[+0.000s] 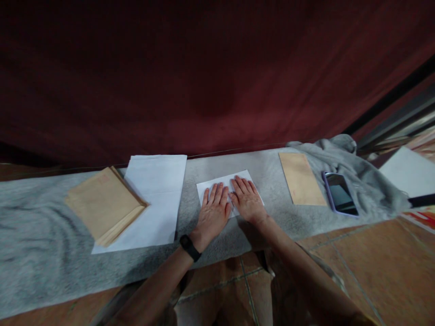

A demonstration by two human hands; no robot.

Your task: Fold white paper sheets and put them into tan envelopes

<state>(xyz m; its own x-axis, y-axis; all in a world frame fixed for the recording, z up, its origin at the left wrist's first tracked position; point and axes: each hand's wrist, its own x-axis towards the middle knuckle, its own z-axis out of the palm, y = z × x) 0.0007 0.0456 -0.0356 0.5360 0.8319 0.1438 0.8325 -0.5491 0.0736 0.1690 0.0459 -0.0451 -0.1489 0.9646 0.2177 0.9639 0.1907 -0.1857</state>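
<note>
A white sheet of paper (243,175), apparently folded, lies on the grey cloth in front of me. My left hand (214,210) rests flat on its left part, fingers stretched out, with a black band on the wrist. On the right part, my right hand (248,200) lies flat too, its fingers a little apart. The two thumbs come close together near the paper's middle. Much of the paper is hidden under both hands. To the right, apart from my hands, a single brown envelope (301,179) lies flat.
Grey cloth (272,172) covers the long narrow surface. At left, a stack of brown envelopes (103,199) overlaps large white sheets (159,194). A phone (340,194) lies right of the single envelope, beside bunched cloth. A dark red curtain (217,90) hangs behind; tiled floor (384,267) shows in front.
</note>
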